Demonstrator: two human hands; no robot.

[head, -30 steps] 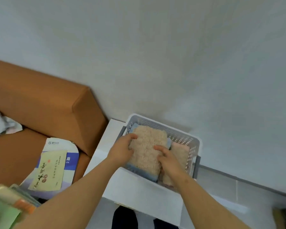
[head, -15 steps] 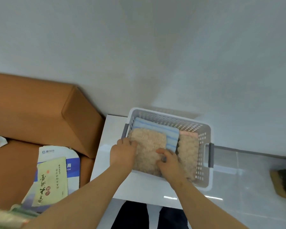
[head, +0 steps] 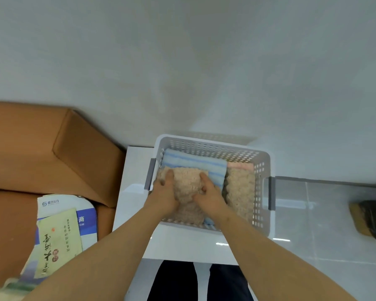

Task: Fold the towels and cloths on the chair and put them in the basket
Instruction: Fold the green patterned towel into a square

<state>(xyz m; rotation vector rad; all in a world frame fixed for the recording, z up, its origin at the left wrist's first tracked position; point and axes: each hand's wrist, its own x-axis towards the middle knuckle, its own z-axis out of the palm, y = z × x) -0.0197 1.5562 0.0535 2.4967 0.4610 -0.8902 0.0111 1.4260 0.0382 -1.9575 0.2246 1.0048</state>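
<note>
The folded beige nubbly cloth (head: 188,187) lies in the left half of the grey perforated plastic basket (head: 213,146), on top of a blue-striped folded towel (head: 193,165). The left hand (head: 164,192) and right hand (head: 211,196) grip its two sides, fingers curled into the pile. The basket's right half holds a second beige folded cloth (head: 240,192) with a pink folded cloth (head: 240,165) behind it, so four pieces appear stowed. Left of the basket, the orange chair (head: 41,148) shows only a blue-and-white printed bag (head: 83,213). Its seat is cut off, so whether towels remain cannot be told.

Beige cloth (head: 187,181) hides most of the striped towel (head: 193,161), and the edge crops a dark object (head: 371,220).
</note>
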